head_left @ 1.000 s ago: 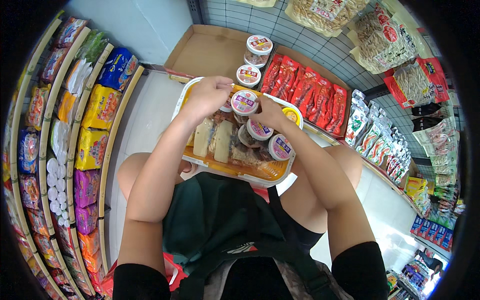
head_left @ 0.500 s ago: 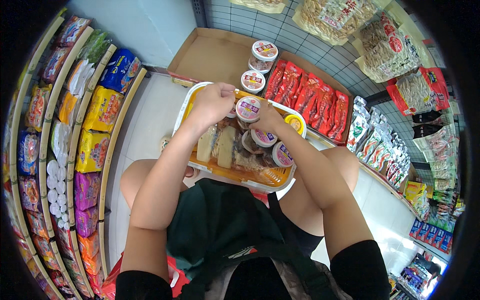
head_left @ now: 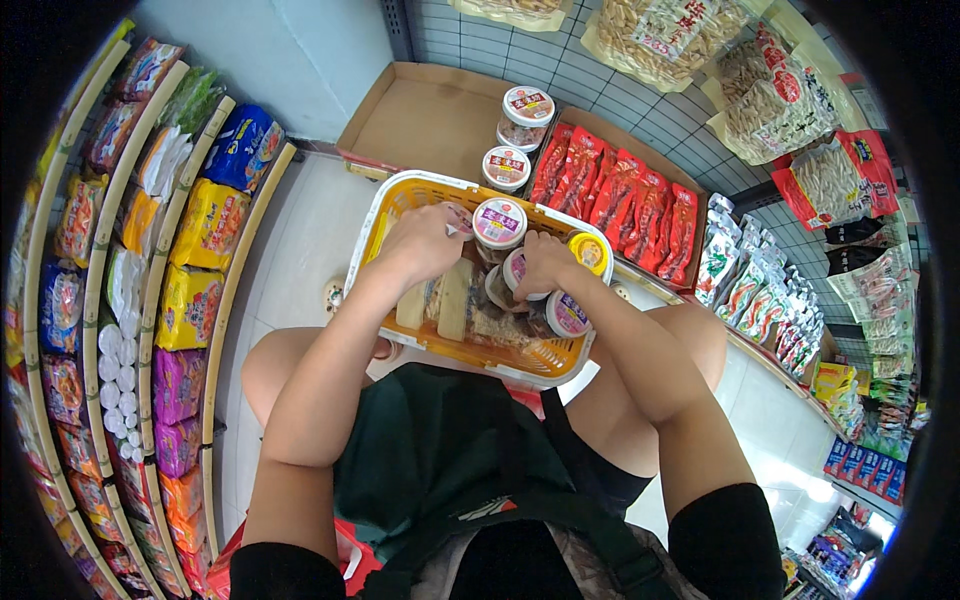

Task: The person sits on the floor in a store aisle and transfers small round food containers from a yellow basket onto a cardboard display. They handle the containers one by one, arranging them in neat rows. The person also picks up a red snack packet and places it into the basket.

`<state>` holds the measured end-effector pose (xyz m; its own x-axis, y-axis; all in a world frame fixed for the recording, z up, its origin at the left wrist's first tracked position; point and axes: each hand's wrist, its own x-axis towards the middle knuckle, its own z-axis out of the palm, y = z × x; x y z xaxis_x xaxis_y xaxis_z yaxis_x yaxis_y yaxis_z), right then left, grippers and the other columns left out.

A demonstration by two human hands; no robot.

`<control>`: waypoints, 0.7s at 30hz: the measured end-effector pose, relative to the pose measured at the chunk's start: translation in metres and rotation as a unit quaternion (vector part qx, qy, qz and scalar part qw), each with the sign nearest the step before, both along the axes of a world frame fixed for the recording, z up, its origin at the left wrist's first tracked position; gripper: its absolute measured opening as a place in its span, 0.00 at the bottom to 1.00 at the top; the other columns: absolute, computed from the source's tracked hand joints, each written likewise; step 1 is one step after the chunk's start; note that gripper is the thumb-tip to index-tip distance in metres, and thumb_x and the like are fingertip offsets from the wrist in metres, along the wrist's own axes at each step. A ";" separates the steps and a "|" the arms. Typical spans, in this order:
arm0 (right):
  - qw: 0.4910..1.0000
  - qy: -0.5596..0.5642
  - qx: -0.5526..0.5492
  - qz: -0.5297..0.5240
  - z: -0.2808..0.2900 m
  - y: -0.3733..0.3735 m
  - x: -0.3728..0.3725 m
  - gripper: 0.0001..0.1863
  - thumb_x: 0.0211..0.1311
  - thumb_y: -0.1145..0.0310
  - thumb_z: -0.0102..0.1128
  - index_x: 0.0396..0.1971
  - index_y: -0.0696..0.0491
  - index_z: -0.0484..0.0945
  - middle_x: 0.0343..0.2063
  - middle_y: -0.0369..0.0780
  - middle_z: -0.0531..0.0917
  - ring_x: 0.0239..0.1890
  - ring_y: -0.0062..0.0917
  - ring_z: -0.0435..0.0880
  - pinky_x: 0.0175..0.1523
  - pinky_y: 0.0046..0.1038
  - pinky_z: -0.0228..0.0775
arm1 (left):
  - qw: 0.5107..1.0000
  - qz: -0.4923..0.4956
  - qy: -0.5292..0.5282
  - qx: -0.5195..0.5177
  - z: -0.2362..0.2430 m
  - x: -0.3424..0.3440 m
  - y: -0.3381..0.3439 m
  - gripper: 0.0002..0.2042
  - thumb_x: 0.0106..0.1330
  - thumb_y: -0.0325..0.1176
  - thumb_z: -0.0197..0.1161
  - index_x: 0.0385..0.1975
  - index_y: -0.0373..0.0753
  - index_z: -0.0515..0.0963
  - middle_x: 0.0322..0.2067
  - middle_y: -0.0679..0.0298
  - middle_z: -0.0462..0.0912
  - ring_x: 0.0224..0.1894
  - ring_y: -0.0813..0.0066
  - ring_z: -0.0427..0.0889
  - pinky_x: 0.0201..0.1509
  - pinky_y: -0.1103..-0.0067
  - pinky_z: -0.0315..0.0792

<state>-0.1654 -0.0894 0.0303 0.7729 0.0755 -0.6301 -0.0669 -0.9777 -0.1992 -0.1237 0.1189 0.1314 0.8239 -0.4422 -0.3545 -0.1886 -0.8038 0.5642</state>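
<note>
A yellow basket with a white rim (head_left: 405,182) stands in front of me, holding several plastic jars and clear packs. Inside it, my left hand (head_left: 428,243) has bent fingers on the lid of a partly hidden jar (head_left: 460,217). My right hand (head_left: 550,266) grips a tilted jar with a purple-and-white lid (head_left: 516,268). Between the hands stands an upright white-lidded jar (head_left: 499,222). A yellow-lidded jar (head_left: 589,253) is beyond my right hand, and a pink-and-purple-lidded jar (head_left: 569,313) sits nearer me. Pale packs (head_left: 455,300) lie on the left side.
Behind the basket is an open cardboard box (head_left: 430,120), with two stacked jars (head_left: 526,108) and another jar (head_left: 506,168) at its right. Red packets (head_left: 620,200) fill the neighbouring box. Shelves of colourful packs (head_left: 190,305) rise at left; bagged dried goods (head_left: 665,40) hang on the wall grid.
My left hand has dropped from above the far rim into the basket, onto a jar. My right hand has left the upright jar and moved nearer me onto the tilted one.
</note>
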 end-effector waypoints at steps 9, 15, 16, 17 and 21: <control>0.970 -0.116 0.196 -0.088 0.103 0.005 -0.010 0.48 0.32 0.61 0.75 0.57 0.63 0.63 0.52 0.55 0.70 0.56 0.47 0.73 0.60 0.36 0.68 | 0.986 0.064 0.134 -0.071 0.002 0.000 -0.008 0.35 0.63 0.55 0.60 0.60 0.29 0.66 0.52 0.44 0.76 0.52 0.59 0.79 0.53 0.70 0.74; 0.885 -0.327 0.325 -0.069 0.139 0.006 -0.012 0.43 0.32 0.67 0.74 0.55 0.63 0.66 0.50 0.52 0.70 0.57 0.46 0.70 0.63 0.36 0.63 | 0.888 0.158 0.343 -0.262 0.018 0.003 -0.015 0.47 0.60 0.60 0.62 0.66 0.25 0.53 0.58 0.48 0.68 0.60 0.59 0.71 0.60 0.64 0.71; 0.873 -0.346 0.335 -0.072 0.144 0.006 -0.012 0.43 0.32 0.68 0.74 0.55 0.63 0.66 0.50 0.52 0.70 0.57 0.46 0.70 0.63 0.37 0.63 | 0.873 0.148 0.356 -0.299 0.019 0.007 -0.013 0.46 0.61 0.58 0.62 0.66 0.25 0.53 0.58 0.48 0.68 0.60 0.61 0.71 0.60 0.65 0.71; 0.865 -0.362 0.340 -0.070 0.148 0.004 -0.013 0.43 0.32 0.70 0.73 0.55 0.62 0.66 0.51 0.51 0.70 0.57 0.46 0.69 0.64 0.38 0.61 | 0.856 0.136 0.370 -0.334 0.021 0.008 -0.014 0.44 0.62 0.57 0.62 0.66 0.26 0.54 0.57 0.49 0.69 0.60 0.62 0.72 0.61 0.66 0.70; 0.828 -0.424 0.365 -0.029 0.151 -0.003 -0.011 0.45 0.33 0.71 0.73 0.57 0.60 0.62 0.53 0.51 0.69 0.59 0.47 0.67 0.67 0.40 0.57 | 0.819 0.137 0.375 -0.413 0.030 0.006 -0.019 0.39 0.64 0.48 0.62 0.65 0.24 0.55 0.55 0.50 0.71 0.59 0.66 0.72 0.62 0.70 0.70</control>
<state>-0.1760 -0.0922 0.1816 0.9297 0.1449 0.3385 0.3574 -0.5766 -0.7347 -0.1176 0.0996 0.1618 0.6206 -0.6202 -0.4799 0.5828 -0.0447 0.8114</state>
